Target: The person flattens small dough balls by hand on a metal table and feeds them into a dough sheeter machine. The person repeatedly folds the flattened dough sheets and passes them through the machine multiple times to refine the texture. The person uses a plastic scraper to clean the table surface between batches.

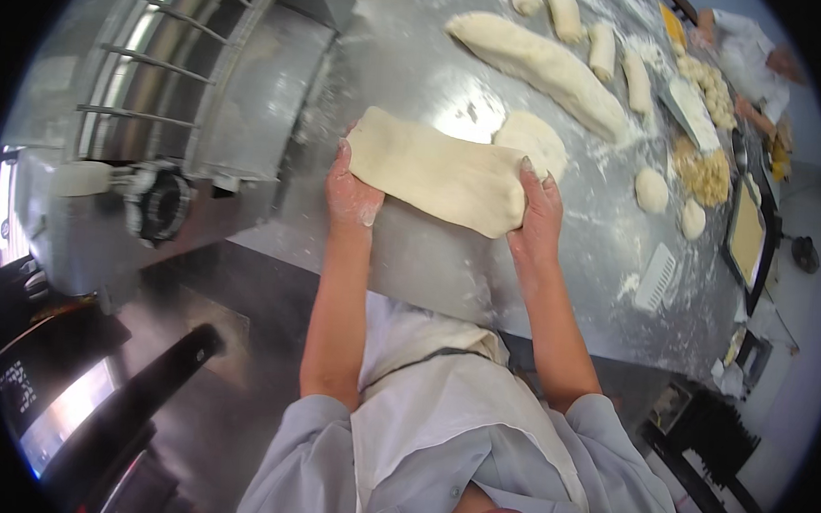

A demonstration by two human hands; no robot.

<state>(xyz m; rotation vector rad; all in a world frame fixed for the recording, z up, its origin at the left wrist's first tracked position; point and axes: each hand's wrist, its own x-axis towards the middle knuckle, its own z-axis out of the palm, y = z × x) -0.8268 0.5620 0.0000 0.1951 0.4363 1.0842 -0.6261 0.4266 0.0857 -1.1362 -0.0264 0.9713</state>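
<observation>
A flattened rectangular sheet of dough (436, 171) is stretched between my two hands above the steel worktable (417, 260). My left hand (351, 187) grips its left end, with the thumb near the edge and the other fingers hidden beneath. At the other end, my right hand (540, 204) holds the thicker, slightly bulging side. Partly behind that end lies a round flat piece of dough (531, 141) on the steel. Flour dusts both hands.
A dough sheeter (148, 75) with a metal guard stands at the left. Beyond my hands lie a long dough log (538, 71) and several short rolls (602, 52). At right are dough balls (651, 190), a white comb scraper (655, 278) and a tray (747, 236). Another person (748, 58) works at the far right.
</observation>
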